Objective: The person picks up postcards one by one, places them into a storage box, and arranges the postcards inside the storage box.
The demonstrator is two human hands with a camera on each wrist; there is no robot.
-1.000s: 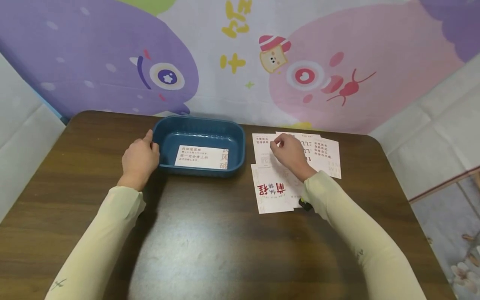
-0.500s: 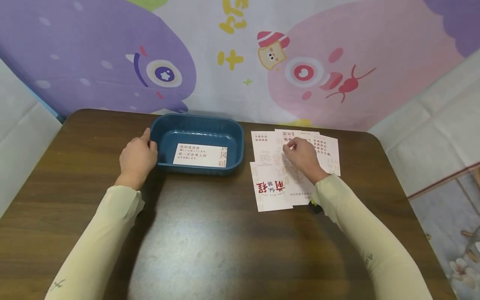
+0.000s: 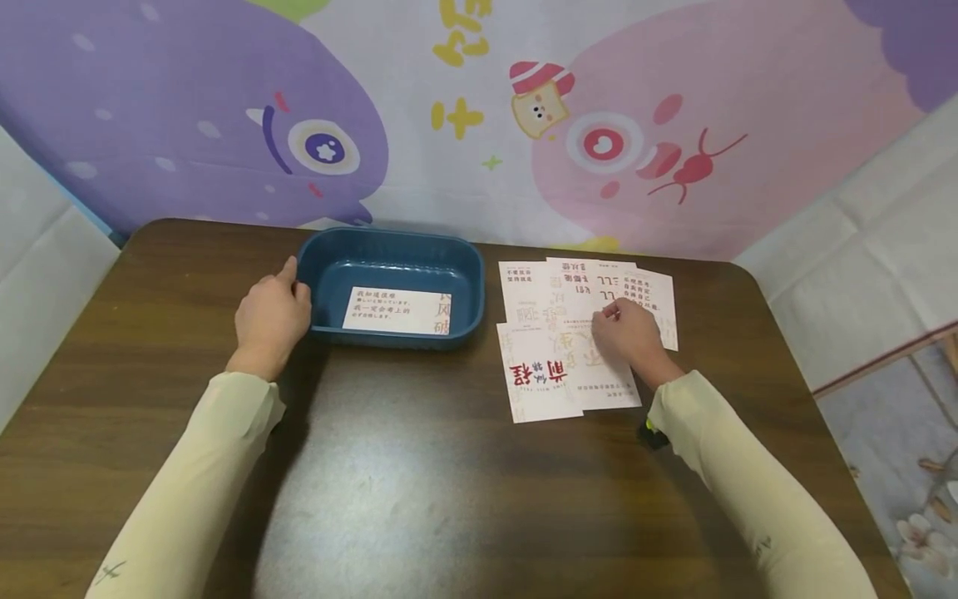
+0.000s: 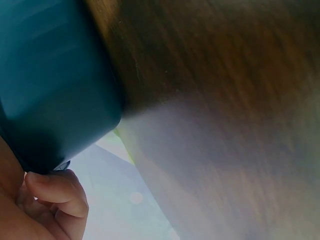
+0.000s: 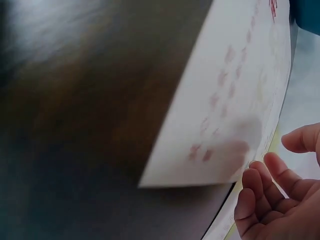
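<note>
Cards [image 3: 580, 349] toward the tabletop [image 3: 449, 466]'s far right corner in the head view, likely light, bendable, best pinched by an edge; left wrist view, left hand [image 4: 55, 192] against tray [image 4: 55, 80], grip unclear; right wrist view, right hand [image 5: 280, 195] half-open, apparently holding nothing.

Teal basin [image 3: 397, 279], white red-lettered card [image 3: 540, 373], brown table [image 3: 441, 482]
</note>
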